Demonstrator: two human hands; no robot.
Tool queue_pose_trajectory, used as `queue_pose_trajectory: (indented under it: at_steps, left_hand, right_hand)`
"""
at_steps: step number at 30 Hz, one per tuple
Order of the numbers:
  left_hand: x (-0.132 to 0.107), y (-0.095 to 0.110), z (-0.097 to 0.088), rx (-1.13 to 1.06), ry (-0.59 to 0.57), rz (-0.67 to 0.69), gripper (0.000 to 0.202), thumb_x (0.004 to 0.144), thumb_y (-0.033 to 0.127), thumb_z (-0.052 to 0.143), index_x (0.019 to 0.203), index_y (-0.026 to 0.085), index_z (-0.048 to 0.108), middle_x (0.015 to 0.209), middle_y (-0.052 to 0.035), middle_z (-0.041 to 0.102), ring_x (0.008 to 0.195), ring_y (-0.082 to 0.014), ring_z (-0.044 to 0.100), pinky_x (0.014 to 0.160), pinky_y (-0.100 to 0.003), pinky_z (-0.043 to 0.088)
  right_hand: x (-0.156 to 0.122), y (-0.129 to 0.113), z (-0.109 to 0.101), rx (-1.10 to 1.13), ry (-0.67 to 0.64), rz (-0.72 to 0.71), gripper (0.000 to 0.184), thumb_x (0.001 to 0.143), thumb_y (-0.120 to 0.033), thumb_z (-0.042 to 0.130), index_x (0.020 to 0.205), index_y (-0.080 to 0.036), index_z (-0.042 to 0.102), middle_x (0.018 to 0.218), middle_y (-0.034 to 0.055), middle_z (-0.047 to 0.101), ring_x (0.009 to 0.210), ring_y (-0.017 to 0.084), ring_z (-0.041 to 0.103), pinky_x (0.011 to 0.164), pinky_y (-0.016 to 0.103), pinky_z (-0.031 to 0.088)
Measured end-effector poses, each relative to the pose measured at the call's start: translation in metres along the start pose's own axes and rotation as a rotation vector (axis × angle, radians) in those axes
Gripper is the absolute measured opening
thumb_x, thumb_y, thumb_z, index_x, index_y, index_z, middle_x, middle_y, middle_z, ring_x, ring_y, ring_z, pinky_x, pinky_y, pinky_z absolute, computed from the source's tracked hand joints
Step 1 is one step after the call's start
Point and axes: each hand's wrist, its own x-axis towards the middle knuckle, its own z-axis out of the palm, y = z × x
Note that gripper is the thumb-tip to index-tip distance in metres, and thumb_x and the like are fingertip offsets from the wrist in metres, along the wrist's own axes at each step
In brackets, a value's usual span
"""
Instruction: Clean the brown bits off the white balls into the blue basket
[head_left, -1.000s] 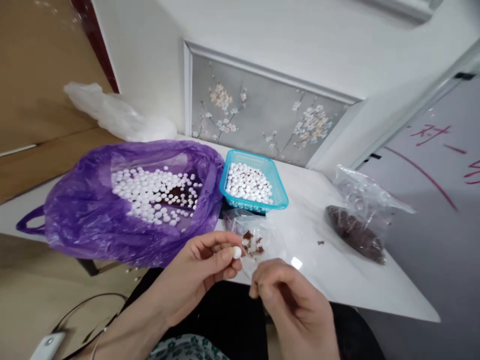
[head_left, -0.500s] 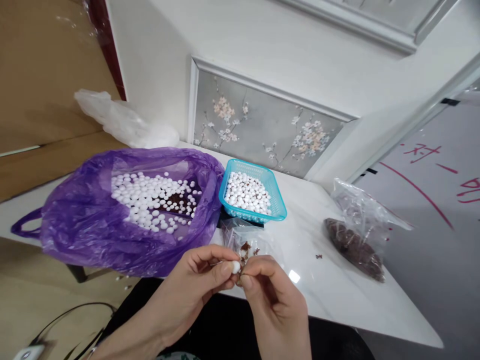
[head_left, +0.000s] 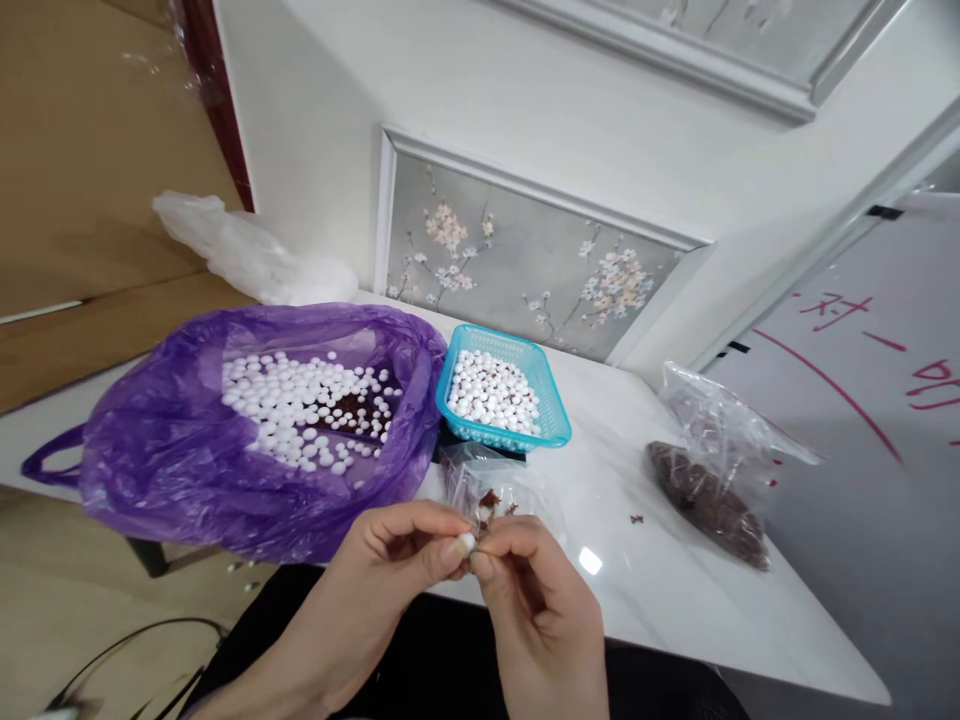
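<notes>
Between the thumb and fingers of my left hand (head_left: 386, 575) is a small white ball (head_left: 467, 542). My right hand (head_left: 544, 605) pinches right against the ball from the other side; whatever its fingertips hold is too small and covered to make out. Just beyond the fingers lies a clear plastic bag (head_left: 534, 490) with a few reddish-brown bits (head_left: 489, 498) on or in it. Farther back, a blue plastic basket (head_left: 556, 415) holds many similar white balls (head_left: 491, 388), with brown specks among them. To the left, an open purple plastic bag (head_left: 165, 430) contains loose white balls (head_left: 277, 390) and dark brown bits (head_left: 352, 412).
A clear bag of brown material (head_left: 701, 500) stands at the right of the white table (head_left: 720, 610), near a small brown scrap (head_left: 637, 519). Behind are a framed flower picture (head_left: 517, 240) and crumpled white plastic (head_left: 247, 250). A whiteboard (head_left: 847, 400) borders the right side.
My two hands have come slightly closer together, the right fingertips now meeting the ball. The view has tilted a little. The basket and bags stay where they were.
</notes>
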Motion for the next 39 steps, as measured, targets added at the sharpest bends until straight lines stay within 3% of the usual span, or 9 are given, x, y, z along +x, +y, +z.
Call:
queue_pose_trajectory:
  at_steps: [7,12,16,21,25,28,30,33,39]
  left_hand:
    - [0.002,-0.006,-0.003,0.113,0.049,0.059,0.005,0.068,0.023,0.082,0.069,0.019,0.079,0.079,-0.0016,0.073,0.075,-0.0131,0.062,0.07,-0.019,0.049]
    - [-0.001,-0.007,0.0,-0.124,0.016,-0.098,0.011,0.069,0.027,0.082,0.077,0.021,0.078,0.07,0.0001,0.071,0.065,-0.0094,0.061,0.065,-0.017,0.05]
    - [-0.003,-0.004,0.0,-0.196,0.042,-0.162,0.017,0.069,0.03,0.083,0.082,0.02,0.078,0.071,-0.0008,0.071,0.066,-0.0084,0.062,0.067,-0.016,0.051]
    - [0.004,0.005,-0.012,-0.041,0.104,-0.035,0.025,0.062,0.027,0.087,0.085,0.021,0.078,0.074,0.0013,0.071,0.069,-0.0079,0.061,0.067,-0.013,0.049]
    - [0.017,0.02,-0.017,0.083,0.184,0.137,0.019,0.064,0.026,0.086,0.081,0.023,0.079,0.072,0.0017,0.074,0.068,-0.0087,0.062,0.067,-0.014,0.05]
    - [0.028,0.035,-0.013,0.186,0.203,0.297,0.017,0.065,0.026,0.084,0.081,0.023,0.079,0.074,0.0005,0.076,0.069,-0.012,0.066,0.069,-0.019,0.053]
    - [0.041,0.046,-0.006,0.332,0.211,0.438,0.017,0.072,0.028,0.079,0.088,0.022,0.078,0.078,-0.0014,0.077,0.072,-0.0155,0.068,0.073,-0.024,0.055]
    - [0.074,0.058,0.009,0.677,0.23,0.66,0.024,0.081,0.03,0.067,0.099,0.016,0.075,0.092,-0.0066,0.078,0.082,-0.0211,0.07,0.078,-0.031,0.056]
    - [0.13,0.063,0.023,0.981,0.109,0.682,0.052,0.08,0.017,0.059,0.131,0.01,0.058,0.126,-0.0141,0.067,0.108,-0.0257,0.066,0.09,-0.033,0.052]
  right_hand:
    - [0.001,0.003,0.004,-0.02,0.045,0.163,0.009,0.087,-0.024,0.062,0.079,-0.023,0.057,0.074,-0.004,0.055,0.068,0.012,0.053,0.064,0.022,0.044]
    - [0.005,-0.007,-0.003,0.107,0.063,0.298,0.015,0.079,-0.029,0.069,0.088,-0.024,0.058,0.073,-0.0059,0.056,0.066,0.011,0.056,0.064,0.022,0.048]
    - [0.007,-0.016,-0.027,-0.147,0.192,0.208,0.012,0.088,-0.037,0.059,0.089,-0.024,0.062,0.065,-0.0049,0.061,0.064,0.012,0.057,0.065,0.02,0.047]
    - [0.005,-0.01,-0.056,-0.445,0.276,0.199,0.02,0.088,-0.042,0.057,0.087,-0.024,0.065,0.067,-0.0014,0.064,0.067,0.016,0.058,0.066,0.023,0.048]
    - [0.005,0.0,-0.064,-0.577,0.169,0.168,0.02,0.091,-0.039,0.054,0.091,-0.023,0.067,0.074,0.0014,0.068,0.067,0.017,0.065,0.066,0.024,0.052]
    - [0.015,0.004,-0.056,-0.787,-0.05,0.055,0.026,0.096,-0.024,0.042,0.098,-0.019,0.067,0.086,0.0062,0.071,0.072,0.018,0.068,0.068,0.026,0.053]
    - [0.026,0.008,-0.044,-0.966,-0.215,0.022,0.033,0.091,-0.007,0.037,0.097,-0.017,0.068,0.09,0.0083,0.071,0.073,0.018,0.068,0.068,0.027,0.052]
    - [0.043,0.019,-0.022,-1.067,-0.322,0.043,0.041,0.078,0.006,0.043,0.095,-0.018,0.071,0.088,0.0072,0.073,0.073,0.019,0.068,0.064,0.025,0.05]
    - [0.058,0.042,0.007,-1.294,-0.353,0.091,0.041,0.073,0.009,0.045,0.094,-0.012,0.072,0.097,0.0187,0.072,0.065,0.025,0.071,0.052,0.03,0.045]
